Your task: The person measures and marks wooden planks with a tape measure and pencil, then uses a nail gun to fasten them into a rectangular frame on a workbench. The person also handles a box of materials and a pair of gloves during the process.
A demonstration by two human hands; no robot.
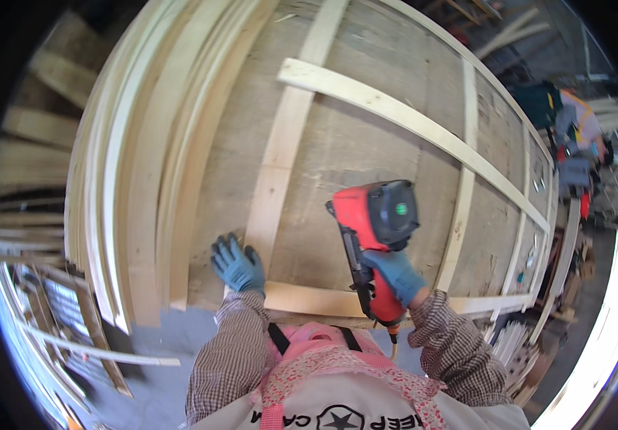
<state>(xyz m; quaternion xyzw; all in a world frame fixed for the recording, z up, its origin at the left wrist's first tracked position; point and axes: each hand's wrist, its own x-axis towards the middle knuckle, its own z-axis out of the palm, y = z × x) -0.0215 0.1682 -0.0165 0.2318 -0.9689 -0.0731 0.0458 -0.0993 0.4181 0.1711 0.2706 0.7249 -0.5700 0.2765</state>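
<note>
My right hand [397, 275], in a blue work glove, grips the handle of a red and black pneumatic nailer [353, 210]. An air hose [394, 349] runs from the bottom of its handle. The nailer is held over the near wooden rail [309, 299] of a slatted frame; whether its nose touches the wood cannot be told. My left hand [240, 269], gloved too, lies flat with fingers spread at the near left corner, where a cross slat [271, 188] meets that rail. A long slat [373, 99] lies across the cross slats farther up.
Stacked long boards [145, 161] line the left side of the plywood-like worktable [341, 145]. More timber [35, 129] lies beyond them. A strip [104, 352] juts out at lower left. Another person [580, 121] is bent over at far right, near a grey box [575, 171].
</note>
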